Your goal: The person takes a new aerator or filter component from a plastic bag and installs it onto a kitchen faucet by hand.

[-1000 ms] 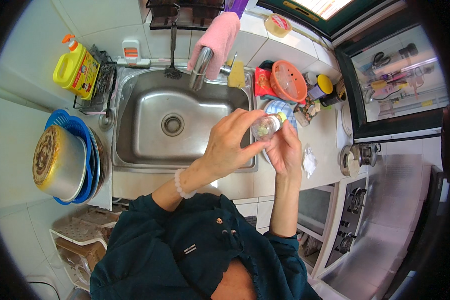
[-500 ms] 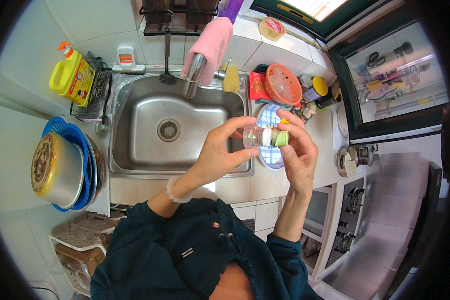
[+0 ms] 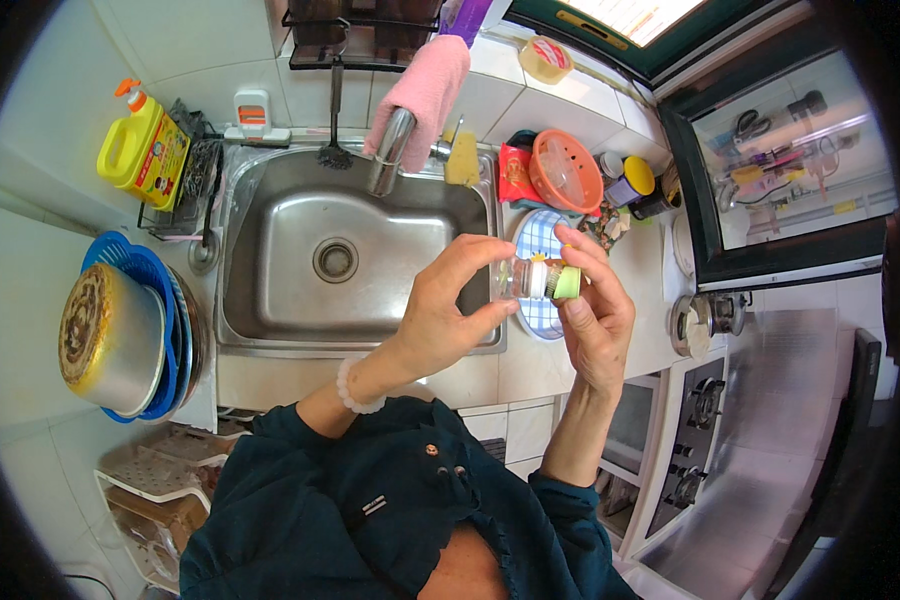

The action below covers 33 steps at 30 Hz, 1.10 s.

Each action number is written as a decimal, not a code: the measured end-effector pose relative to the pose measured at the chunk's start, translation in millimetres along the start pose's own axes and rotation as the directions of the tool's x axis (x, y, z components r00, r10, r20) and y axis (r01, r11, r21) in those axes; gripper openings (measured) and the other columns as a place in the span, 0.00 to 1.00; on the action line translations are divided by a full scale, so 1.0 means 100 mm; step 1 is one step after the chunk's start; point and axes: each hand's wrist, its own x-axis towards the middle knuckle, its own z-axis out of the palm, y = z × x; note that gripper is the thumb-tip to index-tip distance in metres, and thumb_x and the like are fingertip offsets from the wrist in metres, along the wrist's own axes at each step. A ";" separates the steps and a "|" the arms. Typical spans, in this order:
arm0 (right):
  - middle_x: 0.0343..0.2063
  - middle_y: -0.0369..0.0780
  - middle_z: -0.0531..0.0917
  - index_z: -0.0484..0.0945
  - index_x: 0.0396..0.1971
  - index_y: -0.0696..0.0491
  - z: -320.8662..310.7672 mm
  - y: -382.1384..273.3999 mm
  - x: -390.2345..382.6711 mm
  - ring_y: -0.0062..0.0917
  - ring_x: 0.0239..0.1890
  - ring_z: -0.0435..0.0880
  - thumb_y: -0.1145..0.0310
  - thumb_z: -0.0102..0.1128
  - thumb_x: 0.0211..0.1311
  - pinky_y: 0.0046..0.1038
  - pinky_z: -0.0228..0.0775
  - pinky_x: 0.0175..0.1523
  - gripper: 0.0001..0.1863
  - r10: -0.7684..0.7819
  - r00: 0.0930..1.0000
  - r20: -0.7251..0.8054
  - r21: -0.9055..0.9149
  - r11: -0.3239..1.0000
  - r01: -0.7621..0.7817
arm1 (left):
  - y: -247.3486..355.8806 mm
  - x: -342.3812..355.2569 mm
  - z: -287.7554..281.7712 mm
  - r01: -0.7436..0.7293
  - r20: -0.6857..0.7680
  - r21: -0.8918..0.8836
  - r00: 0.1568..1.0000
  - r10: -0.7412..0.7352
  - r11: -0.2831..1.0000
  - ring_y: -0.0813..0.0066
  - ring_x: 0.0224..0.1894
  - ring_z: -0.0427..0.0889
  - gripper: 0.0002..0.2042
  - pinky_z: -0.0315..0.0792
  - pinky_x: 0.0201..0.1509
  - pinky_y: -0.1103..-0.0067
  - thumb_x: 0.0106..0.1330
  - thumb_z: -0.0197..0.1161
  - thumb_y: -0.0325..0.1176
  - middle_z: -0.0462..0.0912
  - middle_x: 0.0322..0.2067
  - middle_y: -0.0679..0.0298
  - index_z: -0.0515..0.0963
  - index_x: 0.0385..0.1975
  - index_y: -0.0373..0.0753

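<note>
A small clear bottle (image 3: pixel 504 279) with a white collar lies sideways in the air above the counter. My left hand (image 3: pixel 448 292) pinches its clear end between thumb and fingers, with a pale beaded bracelet on that wrist. At the other end is a light green cap (image 3: pixel 567 282), gripped by the thumb and fingers of my right hand (image 3: pixel 600 315). A ribbed band shows between the white collar and the cap. Just beyond the hands is a blue-and-white checked round thing (image 3: pixel 540 234), partly hidden by them.
To the left is a steel sink (image 3: pixel 370 235) under a tap (image 3: pixel 392 150) draped with a pink cloth (image 3: pixel 435 90). Stacked basins and a pot (image 3: pixel 120 335) stand at far left, near a yellow detergent bottle (image 3: pixel 145 150). An orange basket (image 3: pixel 567 170) and a gas hob (image 3: pixel 700 430) are right.
The bottle and cap have turned slightly between my fingers. Both hands keep their grip and stay almost in the same place.
</note>
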 end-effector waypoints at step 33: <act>0.62 0.49 0.60 0.67 0.57 0.62 0.03 0.06 -0.07 0.38 0.55 0.72 0.70 0.56 0.59 0.39 0.65 0.59 0.25 0.013 1.000 0.023 0.273 0.962 -0.018 | -0.07 -0.06 0.08 -0.186 -0.042 0.185 0.980 0.196 0.965 0.60 0.43 0.78 0.23 0.73 0.46 0.75 0.45 0.68 0.18 0.75 0.44 0.52 0.71 0.45 0.35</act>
